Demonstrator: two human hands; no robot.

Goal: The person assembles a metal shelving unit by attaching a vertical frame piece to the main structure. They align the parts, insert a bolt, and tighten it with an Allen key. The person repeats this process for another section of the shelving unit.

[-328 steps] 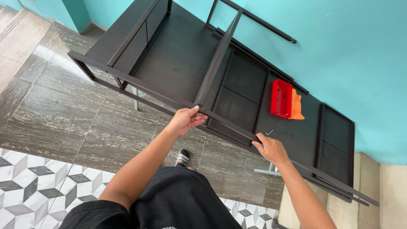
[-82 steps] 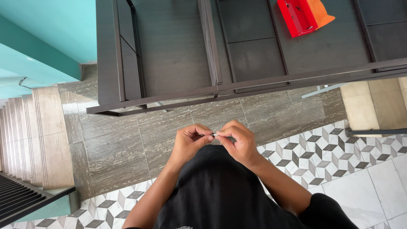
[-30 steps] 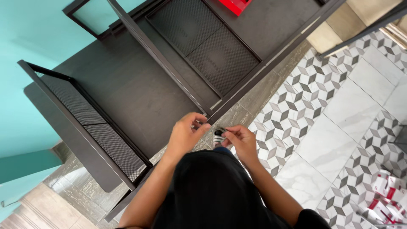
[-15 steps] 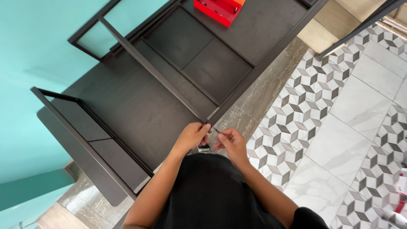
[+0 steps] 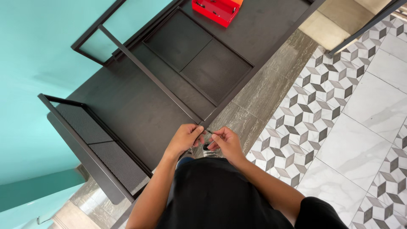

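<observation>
My left hand (image 5: 185,138) and my right hand (image 5: 225,142) are held close together in front of my body, each pinching one end of a small thin dark piece (image 5: 209,132), perhaps a screw or pin. Both hands hover just beside the near edge of a black metal shelf frame (image 5: 127,106) that lies on its side on the floor. A long bar of the frame (image 5: 148,73) ends right by my fingertips. The small piece is mostly hidden by my fingers.
A red box (image 5: 215,8) rests on the far part of the frame. A teal wall (image 5: 38,51) runs along the left. Grey stone tiles (image 5: 271,80) and patterned cube tiles (image 5: 322,93) cover the floor. Mesh panels (image 5: 101,148) fill the frame's near end.
The view has swung round so the frame now runs diagonally. My hands stay together on the small piece, now nearer the frame's edge.
</observation>
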